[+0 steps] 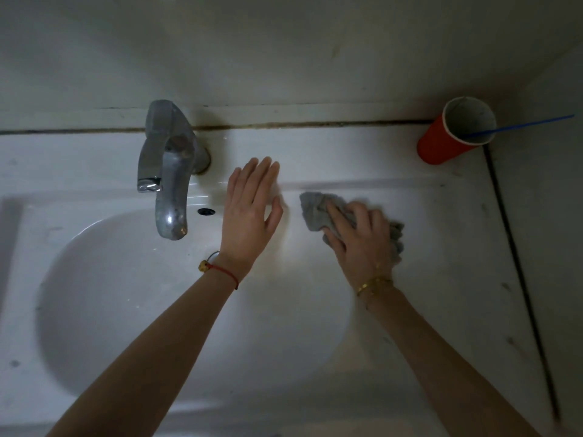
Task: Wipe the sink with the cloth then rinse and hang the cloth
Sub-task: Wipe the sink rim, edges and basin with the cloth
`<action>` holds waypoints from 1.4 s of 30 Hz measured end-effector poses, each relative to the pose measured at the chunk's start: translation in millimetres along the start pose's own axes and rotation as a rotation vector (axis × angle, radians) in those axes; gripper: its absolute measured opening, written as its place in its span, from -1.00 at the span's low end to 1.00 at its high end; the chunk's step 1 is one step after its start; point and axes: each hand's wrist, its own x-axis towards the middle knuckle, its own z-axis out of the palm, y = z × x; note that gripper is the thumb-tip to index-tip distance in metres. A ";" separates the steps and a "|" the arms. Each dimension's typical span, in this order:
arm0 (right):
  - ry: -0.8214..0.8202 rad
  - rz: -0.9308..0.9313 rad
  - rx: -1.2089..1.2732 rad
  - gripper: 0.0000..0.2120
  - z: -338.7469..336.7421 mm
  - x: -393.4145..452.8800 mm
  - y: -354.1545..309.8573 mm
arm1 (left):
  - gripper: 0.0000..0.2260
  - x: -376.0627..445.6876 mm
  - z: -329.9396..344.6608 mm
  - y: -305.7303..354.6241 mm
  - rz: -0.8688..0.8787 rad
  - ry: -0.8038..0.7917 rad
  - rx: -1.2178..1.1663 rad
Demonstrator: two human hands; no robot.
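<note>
Cloth (318, 212), gray and bunched up, is lying under my right hand (362, 238) on the flat white rim of the sink (426, 216), just right of the bowl. My right fingers (336, 216) are curling over it and pressing it down, so I think I am rubbing the rim clean. My left hand (249, 209) is lying flat with straight fingers and holding nothing, just left of the cloth. It may be steadying me while I lean in. Past my left fingertips is the metal tap (167, 171), sticking out over the bowl. Far past my right fingers, a red cup (441, 143) with a blue straw (520, 124) is standing in the corner by the wall. Between my right fingers and the cup the surface is giving me room to wipe. I should be slowing near the cup so it is not tipping over. Rinsing and hanging are not done yet.
</note>
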 end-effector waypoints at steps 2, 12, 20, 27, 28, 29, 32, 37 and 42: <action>-0.017 -0.107 0.046 -0.56 -3.3 -16.0 15.5 | -0.56 0.5 -1.5 0.6 0.003 -0.007 -0.006; -0.002 0.155 0.057 -0.56 -1.2 -12.7 -7.9 | -0.56 0.8 -4.7 3.6 -0.005 -0.009 -0.024; 0.023 0.430 -0.046 -0.55 -16.1 -18.5 62.8 | -0.56 0.2 -2.6 2.9 -0.005 -0.005 -0.019; -0.069 0.042 0.259 -0.59 -41.7 -6.0 33.8 | -0.56 0.2 -2.8 2.1 0.007 -0.005 -0.017; 0.009 0.111 0.267 -0.59 -47.9 7.1 34.6 | -0.56 0.5 -2.9 2.2 0.006 -0.005 -0.018; 0.095 0.174 0.245 -0.57 -52.7 24.3 33.1 | -0.55 0.4 -2.6 2.3 0.002 -0.006 -0.020; 0.139 0.225 0.126 -0.56 -45.8 79.0 17.8 | -0.54 0.3 -2.8 2.6 0.004 -0.008 -0.019; 0.024 -0.006 0.016 -0.51 -17.0 69.3 0.0 | -0.54 0.3 -1.8 0.9 0.007 -0.013 -0.008; 0.109 0.190 -0.016 -0.59 -27.3 69.3 44.3 | -0.54 0.5 -1.5 0.8 0.014 -0.011 -0.004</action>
